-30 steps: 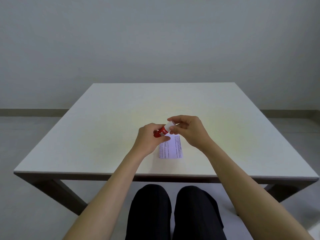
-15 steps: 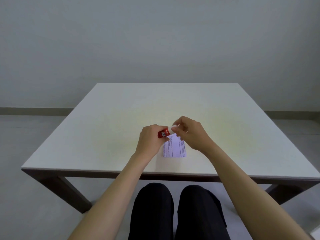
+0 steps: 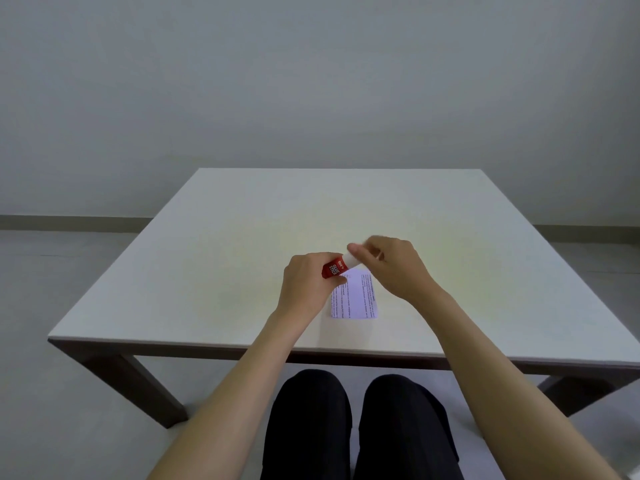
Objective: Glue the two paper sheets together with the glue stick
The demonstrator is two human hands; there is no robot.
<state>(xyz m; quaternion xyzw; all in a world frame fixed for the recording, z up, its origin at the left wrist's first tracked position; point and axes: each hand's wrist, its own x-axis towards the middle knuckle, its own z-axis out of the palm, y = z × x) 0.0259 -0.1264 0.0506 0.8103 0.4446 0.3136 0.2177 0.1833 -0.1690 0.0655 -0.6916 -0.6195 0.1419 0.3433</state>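
Note:
A red glue stick point(image 3: 334, 268) with a white cap end is held just above the table, tilted up to the right. My left hand point(image 3: 306, 287) grips its red body. My right hand point(image 3: 391, 265) pinches the white cap end with thumb and fingers. Under both hands a small white paper sheet point(image 3: 356, 299) with printed text lies flat on the white table point(image 3: 214, 258), near its front edge. I can make out only one sheet; a second one is not distinguishable.
The table's front edge point(image 3: 311, 346) runs just below the paper. My knees in black trousers point(image 3: 356, 424) are under it. A grey wall and floor lie beyond.
The hands and glue stick have shifted slightly right and up in view as the camera moved. My right hand's fingers have shifted on the white cap end.

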